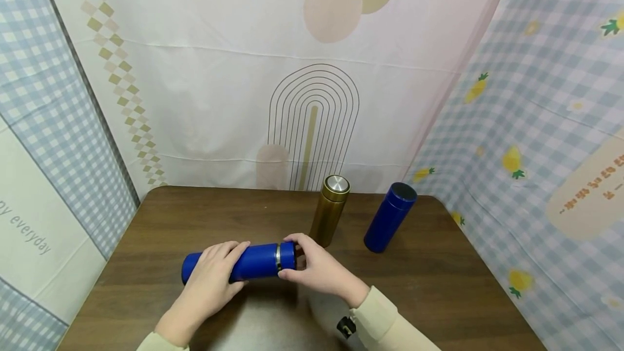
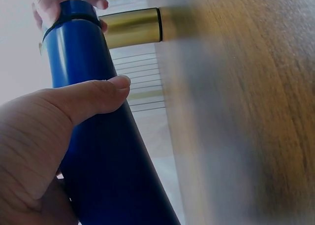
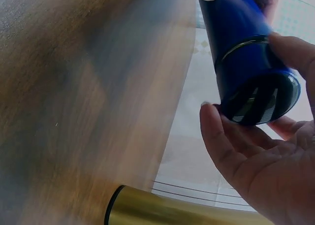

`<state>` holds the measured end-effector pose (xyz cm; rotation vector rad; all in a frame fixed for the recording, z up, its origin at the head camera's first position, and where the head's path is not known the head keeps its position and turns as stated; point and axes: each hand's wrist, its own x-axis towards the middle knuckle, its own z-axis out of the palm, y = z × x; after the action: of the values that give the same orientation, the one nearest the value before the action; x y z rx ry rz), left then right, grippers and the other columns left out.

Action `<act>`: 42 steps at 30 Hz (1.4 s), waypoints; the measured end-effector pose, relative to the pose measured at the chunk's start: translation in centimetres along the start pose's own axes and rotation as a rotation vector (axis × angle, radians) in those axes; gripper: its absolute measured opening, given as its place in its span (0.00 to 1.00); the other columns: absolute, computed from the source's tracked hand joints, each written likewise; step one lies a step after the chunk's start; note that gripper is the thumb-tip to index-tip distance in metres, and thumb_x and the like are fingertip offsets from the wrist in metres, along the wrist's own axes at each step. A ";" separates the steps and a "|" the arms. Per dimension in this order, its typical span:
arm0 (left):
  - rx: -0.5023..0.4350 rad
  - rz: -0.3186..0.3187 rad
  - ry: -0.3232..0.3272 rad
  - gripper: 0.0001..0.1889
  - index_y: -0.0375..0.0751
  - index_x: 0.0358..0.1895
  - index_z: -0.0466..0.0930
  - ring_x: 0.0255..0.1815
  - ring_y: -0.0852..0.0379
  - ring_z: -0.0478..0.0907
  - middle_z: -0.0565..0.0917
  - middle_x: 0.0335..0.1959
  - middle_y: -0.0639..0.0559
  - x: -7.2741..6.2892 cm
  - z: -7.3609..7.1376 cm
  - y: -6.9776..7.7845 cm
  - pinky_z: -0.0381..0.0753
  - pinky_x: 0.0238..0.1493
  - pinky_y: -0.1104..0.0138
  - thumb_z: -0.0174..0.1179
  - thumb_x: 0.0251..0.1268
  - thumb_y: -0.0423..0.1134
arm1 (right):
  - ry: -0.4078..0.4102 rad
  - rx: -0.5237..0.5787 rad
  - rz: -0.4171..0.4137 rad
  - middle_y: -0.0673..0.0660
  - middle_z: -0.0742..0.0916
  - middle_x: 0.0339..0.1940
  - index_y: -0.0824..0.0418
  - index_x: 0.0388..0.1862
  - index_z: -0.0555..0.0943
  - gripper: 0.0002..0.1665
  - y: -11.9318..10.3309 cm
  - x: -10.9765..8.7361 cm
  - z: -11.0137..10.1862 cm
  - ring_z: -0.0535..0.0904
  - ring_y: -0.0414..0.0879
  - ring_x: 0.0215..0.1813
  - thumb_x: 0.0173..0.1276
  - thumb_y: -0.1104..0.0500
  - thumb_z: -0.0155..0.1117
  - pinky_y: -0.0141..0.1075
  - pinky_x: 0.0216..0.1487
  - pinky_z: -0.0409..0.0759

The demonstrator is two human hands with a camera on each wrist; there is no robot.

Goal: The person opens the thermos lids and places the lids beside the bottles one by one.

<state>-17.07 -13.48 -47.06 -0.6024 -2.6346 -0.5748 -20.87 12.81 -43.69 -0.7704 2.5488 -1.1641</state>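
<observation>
A blue thermos [image 1: 257, 262] lies on its side in the air over the table, its lid end pointing right. My left hand [image 1: 210, 275] grips its body, with the thumb [image 2: 101, 94] laid along the near side in the left wrist view. At the other end, my right hand [image 1: 325, 271] has its thumb and fingers curled around the blue lid [image 3: 261, 82]. A shiny metal ring [image 1: 278, 257] runs between lid and body. The lid's dark, glossy top faces the right palm. Behind the right hand stands a gold thermos [image 1: 327, 215] with a silver top.
A second blue thermos [image 1: 387, 221] with a dark top stands upright at the back right of the brown wooden table [image 1: 419, 297]. Patterned cloth [image 1: 214, 102] hangs behind the table's far edge and along both sides. A small black device [image 1: 346, 327] is at the right sleeve.
</observation>
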 end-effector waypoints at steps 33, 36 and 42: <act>-0.306 -0.371 0.185 0.45 0.37 0.64 0.66 0.53 0.39 0.74 0.77 0.54 0.38 2.8 -1.9 -2.1 0.72 0.50 0.43 0.74 0.46 0.57 | 0.200 0.026 0.066 0.50 0.75 0.53 0.49 0.66 0.68 0.40 2.3 1.5 1.1 0.74 0.45 0.52 0.57 0.39 0.71 0.36 0.46 0.79; -0.330 -0.409 0.146 0.47 0.35 0.66 0.64 0.55 0.38 0.75 0.76 0.55 0.37 3.2 -1.8 -2.4 0.72 0.51 0.42 0.72 0.48 0.60 | 0.201 0.034 0.069 0.51 0.75 0.54 0.53 0.65 0.68 0.41 2.5 1.7 1.5 0.75 0.45 0.52 0.57 0.41 0.72 0.37 0.47 0.79; -0.392 -0.463 0.088 0.51 0.35 0.67 0.61 0.55 0.38 0.75 0.77 0.55 0.37 4.2 -1.3 -2.9 0.72 0.53 0.43 0.67 0.47 0.67 | 0.208 0.000 0.077 0.49 0.76 0.52 0.57 0.63 0.70 0.41 2.9 2.1 2.5 0.75 0.42 0.50 0.56 0.42 0.73 0.39 0.50 0.77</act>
<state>-21.60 -15.15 -45.00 -0.0532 -2.5948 -1.2409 -22.60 11.63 -47.52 -0.5722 2.7183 -1.2804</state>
